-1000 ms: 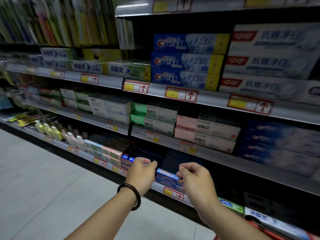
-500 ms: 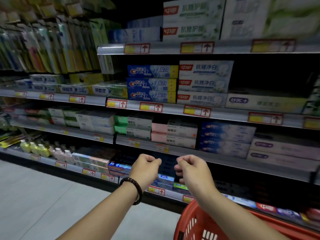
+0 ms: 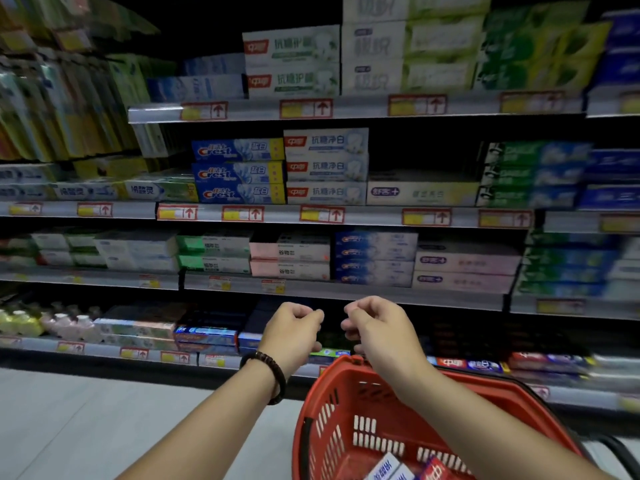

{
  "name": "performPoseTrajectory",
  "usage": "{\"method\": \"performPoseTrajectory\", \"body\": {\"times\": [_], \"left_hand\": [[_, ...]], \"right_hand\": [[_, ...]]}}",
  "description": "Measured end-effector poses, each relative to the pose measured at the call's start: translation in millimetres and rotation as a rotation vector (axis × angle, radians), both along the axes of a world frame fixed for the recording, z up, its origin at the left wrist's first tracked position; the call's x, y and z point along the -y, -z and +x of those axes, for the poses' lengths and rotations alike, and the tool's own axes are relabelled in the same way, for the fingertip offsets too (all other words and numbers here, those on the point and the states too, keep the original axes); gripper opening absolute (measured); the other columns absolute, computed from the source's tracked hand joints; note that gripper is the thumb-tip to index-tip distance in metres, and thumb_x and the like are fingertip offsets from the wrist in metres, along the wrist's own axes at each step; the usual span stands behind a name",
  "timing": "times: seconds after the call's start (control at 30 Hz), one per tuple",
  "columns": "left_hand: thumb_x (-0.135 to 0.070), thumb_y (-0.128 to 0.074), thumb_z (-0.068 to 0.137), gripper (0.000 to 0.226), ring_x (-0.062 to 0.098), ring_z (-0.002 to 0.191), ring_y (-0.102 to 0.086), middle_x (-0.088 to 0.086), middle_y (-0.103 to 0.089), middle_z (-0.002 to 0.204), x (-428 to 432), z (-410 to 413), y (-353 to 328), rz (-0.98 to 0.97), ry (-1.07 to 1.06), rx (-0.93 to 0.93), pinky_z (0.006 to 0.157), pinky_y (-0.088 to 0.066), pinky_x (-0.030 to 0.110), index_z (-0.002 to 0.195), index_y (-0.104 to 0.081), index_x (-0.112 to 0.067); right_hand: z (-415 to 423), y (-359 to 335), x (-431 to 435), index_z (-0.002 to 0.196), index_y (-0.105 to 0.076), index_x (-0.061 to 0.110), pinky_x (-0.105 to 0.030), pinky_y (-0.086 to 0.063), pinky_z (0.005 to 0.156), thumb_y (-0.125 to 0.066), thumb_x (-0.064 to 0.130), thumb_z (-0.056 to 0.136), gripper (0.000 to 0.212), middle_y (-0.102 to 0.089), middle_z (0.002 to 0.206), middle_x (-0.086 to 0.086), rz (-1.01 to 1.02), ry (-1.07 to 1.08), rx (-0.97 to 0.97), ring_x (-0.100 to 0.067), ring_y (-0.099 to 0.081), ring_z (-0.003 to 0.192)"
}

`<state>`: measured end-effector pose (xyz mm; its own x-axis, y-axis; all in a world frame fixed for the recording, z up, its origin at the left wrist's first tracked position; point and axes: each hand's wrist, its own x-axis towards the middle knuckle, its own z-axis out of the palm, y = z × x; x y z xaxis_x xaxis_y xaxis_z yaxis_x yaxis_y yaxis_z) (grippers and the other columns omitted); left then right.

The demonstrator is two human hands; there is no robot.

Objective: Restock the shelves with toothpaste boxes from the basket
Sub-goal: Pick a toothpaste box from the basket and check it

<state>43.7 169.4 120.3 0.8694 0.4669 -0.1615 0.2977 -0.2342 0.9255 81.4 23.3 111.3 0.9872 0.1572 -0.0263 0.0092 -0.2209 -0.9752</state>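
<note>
Shelves [image 3: 346, 294] ahead, mostly filled, rows partly blurred. Red basket [image 3: 485, 382] low at right, toothpaste boxes [image 3: 391, 467] lying in its bottom. Left hand [image 3: 292, 332] and right hand [image 3: 377, 327] raised above the basket's far rim, fingers curled, gripping nothing. Probably between placements; next, reach down into the basket for a box.
</note>
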Motion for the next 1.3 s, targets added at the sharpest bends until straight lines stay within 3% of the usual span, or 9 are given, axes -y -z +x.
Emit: {"method": "performPoseTrajectory", "body": {"times": [0.13, 0.27, 0.4, 0.67, 0.77, 0.87, 0.97, 1.17, 1.3], "left_hand": [[-0.036, -0.062, 0.101, 0.014, 0.025, 0.085, -0.077, 0.002, -0.074, 0.103, 24, -9, 0, -0.013, 0.044, 0.014, 0.076, -0.061, 0.042, 0.104, -0.063, -0.022], [-0.037, -0.063, 0.100, 0.015, 0.022, 0.080, -0.077, -0.001, -0.073, 0.101, 44, -14, 6, -0.032, 0.074, 0.016, 0.084, -0.063, 0.049, 0.106, -0.064, -0.024], [-0.034, -0.061, 0.101, 0.013, 0.022, 0.083, -0.077, -0.003, -0.073, 0.101, 59, -13, 11, -0.005, 0.108, 0.016, 0.085, -0.061, 0.043, 0.107, -0.065, -0.023], [-0.036, -0.062, 0.100, 0.013, 0.020, 0.077, -0.076, -0.002, -0.076, 0.093, 93, -8, 31, 0.029, 0.177, -0.014, 0.068, -0.055, 0.031, 0.101, -0.067, -0.024], [-0.036, -0.062, 0.099, 0.012, 0.015, 0.075, -0.076, -0.004, -0.075, 0.095, 105, -9, 44, 0.036, 0.214, -0.042, 0.066, -0.056, 0.034, 0.100, -0.067, -0.026], [-0.038, -0.062, 0.098, 0.011, 0.014, 0.075, -0.076, -0.005, -0.076, 0.092, 114, -6, 56, 0.033, 0.237, -0.065, 0.079, -0.061, 0.045, 0.099, -0.067, -0.028], [-0.035, -0.060, 0.100, 0.011, 0.015, 0.077, -0.076, -0.004, -0.075, 0.095, 124, -2, 66, 0.015, 0.251, -0.068, 0.083, -0.061, 0.046, 0.101, -0.066, -0.027], [-0.031, -0.062, 0.099, 0.007, 0.019, 0.077, -0.076, 0.000, -0.075, 0.091, 147, 5, 90, 0.073, 0.307, -0.075, 0.068, -0.057, 0.036, 0.099, -0.066, -0.025], [-0.030, -0.064, 0.099, 0.004, 0.019, 0.077, -0.075, -0.002, -0.074, 0.091, 163, 9, 100, 0.085, 0.338, -0.081, 0.064, -0.057, 0.034, 0.098, -0.065, -0.026]], "right_hand": [[-12, -1, 28, 0.092, -0.074, 0.024, -0.052, -0.061, 0.090, -0.064, 0.029, 0.102, 0.015, -0.080, 0.085, 0.005, -0.001, 0.025, -0.001, -0.019, -0.075, 0.087], [-22, 0, 53, 0.093, -0.074, 0.027, -0.045, -0.062, 0.088, -0.064, 0.032, 0.102, 0.014, -0.080, 0.086, 0.010, -0.056, 0.036, 0.061, -0.007, -0.074, 0.085], [-27, 9, 75, 0.093, -0.074, 0.028, -0.046, -0.061, 0.088, -0.064, 0.031, 0.102, 0.014, -0.079, 0.088, 0.010, -0.080, 0.038, 0.089, -0.007, -0.074, 0.086], [-32, 34, 117, 0.090, -0.072, 0.029, -0.054, -0.060, 0.086, -0.063, 0.033, 0.103, 0.015, -0.078, 0.088, 0.004, -0.105, 0.088, 0.067, -0.018, -0.073, 0.086], [-34, 44, 134, 0.092, -0.071, 0.032, -0.048, -0.061, 0.086, -0.063, 0.036, 0.104, 0.015, -0.078, 0.089, 0.008, -0.120, 0.108, 0.058, -0.014, -0.073, 0.085], [-31, 55, 148, 0.094, -0.071, 0.031, -0.044, -0.062, 0.086, -0.063, 0.035, 0.105, 0.014, -0.078, 0.090, 0.008, -0.092, 0.124, 0.023, -0.012, -0.074, 0.087], [-29, 64, 161, 0.095, -0.071, 0.026, -0.036, -0.059, 0.079, -0.064, 0.031, 0.105, 0.013, -0.079, 0.089, 0.005, -0.059, 0.149, -0.010, -0.011, -0.075, 0.085], [-29, 81, 185, 0.099, -0.070, 0.021, -0.017, -0.053, 0.070, -0.062, 0.028, 0.107, 0.013, -0.078, 0.092, -0.001, -0.048, 0.165, -0.059, -0.009, -0.075, 0.085], [-28, 92, 201, 0.101, -0.071, 0.022, -0.018, -0.054, 0.073, -0.061, 0.028, 0.107, 0.013, -0.079, 0.093, 0.000, -0.060, 0.183, -0.084, -0.008, -0.075, 0.085]]}}
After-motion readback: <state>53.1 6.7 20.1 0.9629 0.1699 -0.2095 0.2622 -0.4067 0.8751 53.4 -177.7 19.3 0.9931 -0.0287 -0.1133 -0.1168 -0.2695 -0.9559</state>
